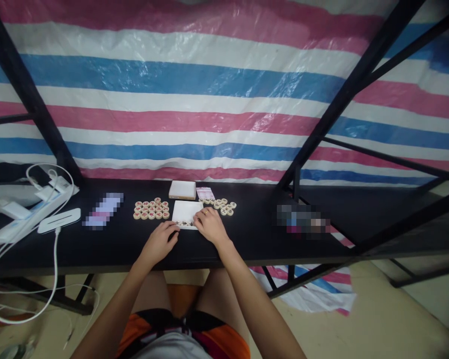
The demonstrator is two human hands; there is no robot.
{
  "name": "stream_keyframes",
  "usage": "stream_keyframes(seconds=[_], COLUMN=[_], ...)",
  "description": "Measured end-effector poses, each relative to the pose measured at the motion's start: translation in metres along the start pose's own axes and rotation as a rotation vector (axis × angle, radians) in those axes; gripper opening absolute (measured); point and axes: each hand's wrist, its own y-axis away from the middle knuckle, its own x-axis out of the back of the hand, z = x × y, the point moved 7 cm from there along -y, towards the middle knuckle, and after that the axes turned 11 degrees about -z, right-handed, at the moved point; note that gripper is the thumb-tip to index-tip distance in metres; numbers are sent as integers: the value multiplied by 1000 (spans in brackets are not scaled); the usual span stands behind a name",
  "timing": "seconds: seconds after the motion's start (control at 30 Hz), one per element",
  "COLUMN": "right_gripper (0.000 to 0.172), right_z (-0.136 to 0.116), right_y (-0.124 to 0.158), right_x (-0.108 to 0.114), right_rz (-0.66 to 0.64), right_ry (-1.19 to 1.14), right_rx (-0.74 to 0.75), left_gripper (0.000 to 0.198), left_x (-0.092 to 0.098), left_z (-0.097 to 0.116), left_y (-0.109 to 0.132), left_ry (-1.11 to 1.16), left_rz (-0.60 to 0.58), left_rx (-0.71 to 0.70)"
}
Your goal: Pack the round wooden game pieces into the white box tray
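A shallow white box (187, 210) lies on the black table before me. Along its near side, a row of round xiangqi pieces with dark characters (184, 223) sits inside. My left hand (160, 243) is at the near left corner, its bent fingertips and thumb gripping the box's edge. My right hand (211, 225) reaches over the right side with fingers curled down into the box; whatever is under the fingertips is hidden. Left of the box, xiangqi pieces with red characters (150, 209) form neat rows. To the right, dark-marked pieces (224, 205) lie in a loose cluster.
Behind the box are a second white box part (182, 190) and a printed paper slip (205, 193). A blurred-out flat object (104, 210), a white device (59, 220) and a power strip with cables (35, 207) occupy the left. Black frame bars (325, 104) slant at the right.
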Motion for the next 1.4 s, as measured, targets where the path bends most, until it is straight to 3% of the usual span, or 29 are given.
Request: stream_keyframes(seconds=[0.37,1.03,1.23,1.4], right_gripper=[13,22,25,21], right_z=[4,10,1,1], right_y=[1,2,1,1], right_x=[1,-1,-4,-4], right_rz=[11,21,-50,-71], right_ry=[-76,-10,-87,-96], right_rx=[-37,-115,35,38], left_gripper=[20,21,21,20], left_x=[0,1,0,0], left_z=[1,3,1,1], left_y=[0,0,1,0], left_ry=[-2,-7,-1,9], left_rz=[-8,-15,-9,2], left_rx=[4,-11,-2,-10])
